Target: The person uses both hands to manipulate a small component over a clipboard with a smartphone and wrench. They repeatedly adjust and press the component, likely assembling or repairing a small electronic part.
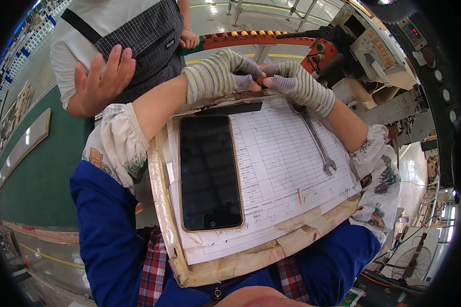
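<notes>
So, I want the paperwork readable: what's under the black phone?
The phone lies on printed sheets, which show along both its sides, over a taped board. Whatever the phone covers on the paper can't be seen.

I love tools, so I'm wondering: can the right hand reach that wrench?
Probably yes: the wrench lies on the papers close to the right hand, and nothing seems to block the way.

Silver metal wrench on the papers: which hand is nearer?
Right. The right hand is just beyond the far end of the silver metal wrench; the left hand is farther off, to its upper left.
</notes>
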Motion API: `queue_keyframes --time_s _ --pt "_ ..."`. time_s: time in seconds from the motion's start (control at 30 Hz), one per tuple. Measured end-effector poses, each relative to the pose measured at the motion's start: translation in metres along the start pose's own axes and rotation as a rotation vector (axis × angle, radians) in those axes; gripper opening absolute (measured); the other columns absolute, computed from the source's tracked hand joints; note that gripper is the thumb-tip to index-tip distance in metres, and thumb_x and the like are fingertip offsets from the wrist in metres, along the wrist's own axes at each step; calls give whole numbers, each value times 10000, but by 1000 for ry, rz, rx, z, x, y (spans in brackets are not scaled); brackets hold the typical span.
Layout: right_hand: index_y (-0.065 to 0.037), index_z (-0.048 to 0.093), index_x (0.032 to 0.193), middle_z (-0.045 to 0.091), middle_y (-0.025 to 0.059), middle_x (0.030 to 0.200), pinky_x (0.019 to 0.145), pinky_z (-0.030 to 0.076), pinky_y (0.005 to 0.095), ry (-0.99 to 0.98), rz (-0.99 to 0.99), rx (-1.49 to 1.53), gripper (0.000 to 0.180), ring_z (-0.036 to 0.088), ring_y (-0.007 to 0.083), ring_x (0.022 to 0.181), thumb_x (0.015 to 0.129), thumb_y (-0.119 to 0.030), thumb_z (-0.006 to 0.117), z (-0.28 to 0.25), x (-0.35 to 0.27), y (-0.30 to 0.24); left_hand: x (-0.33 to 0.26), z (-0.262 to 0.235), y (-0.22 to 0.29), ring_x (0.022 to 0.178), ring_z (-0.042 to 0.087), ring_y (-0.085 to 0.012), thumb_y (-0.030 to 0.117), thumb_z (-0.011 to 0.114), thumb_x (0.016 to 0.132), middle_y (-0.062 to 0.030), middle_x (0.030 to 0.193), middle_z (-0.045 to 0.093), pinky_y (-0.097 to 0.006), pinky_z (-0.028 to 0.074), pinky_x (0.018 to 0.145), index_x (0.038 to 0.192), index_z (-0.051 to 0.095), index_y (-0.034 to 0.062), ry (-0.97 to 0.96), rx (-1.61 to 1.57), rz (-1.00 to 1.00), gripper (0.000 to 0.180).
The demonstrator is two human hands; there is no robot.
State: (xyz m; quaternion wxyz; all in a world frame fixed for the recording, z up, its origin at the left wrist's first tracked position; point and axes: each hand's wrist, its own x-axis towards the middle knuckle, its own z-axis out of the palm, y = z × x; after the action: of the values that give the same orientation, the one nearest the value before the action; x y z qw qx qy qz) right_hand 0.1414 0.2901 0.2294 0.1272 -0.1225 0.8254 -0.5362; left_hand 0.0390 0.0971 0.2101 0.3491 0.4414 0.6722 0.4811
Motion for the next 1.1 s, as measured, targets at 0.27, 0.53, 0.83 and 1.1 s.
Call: queue_keyframes --time_s 0.27,0.53,0.83,1.1 --pt "17 593 1050 604 44 974 849 397 245 -10 1 -22 382 520 101 922 807 -276 626 0 -1 -3 10 -12 -2 1216 367 -216 460 497 792 -167 1298 354 -341 315 994 1303 261 -8 -379 96 -40 733" --pt "18 590 1055 606 45 981 855 398 245 11 -8 -41 361 523 99 927 807 -243 626 3 -1 -3 17 5 -23 796 586 -158 207 680 741 -68 860 637 -278 446 754 946 653 50 13 -42 34 259" --pt "6 585 1071 617 34 946 817 418 223 24 2 -78 334 536 83 885 806 -194 622 2 0 -1 16 5 -25 791 588 -154 155 653 751 -69 864 638 -272 453 748 941 651 40 2 -126 64 223" --pt "7 589 1057 617 35 927 787 430 214 24 25 -73 326 542 79 851 804 -195 624 5 0 -7 11 8 -15 775 579 -146 145 660 740 -65 845 639 -270 456 730 939 652 34 39 -45 56 227"
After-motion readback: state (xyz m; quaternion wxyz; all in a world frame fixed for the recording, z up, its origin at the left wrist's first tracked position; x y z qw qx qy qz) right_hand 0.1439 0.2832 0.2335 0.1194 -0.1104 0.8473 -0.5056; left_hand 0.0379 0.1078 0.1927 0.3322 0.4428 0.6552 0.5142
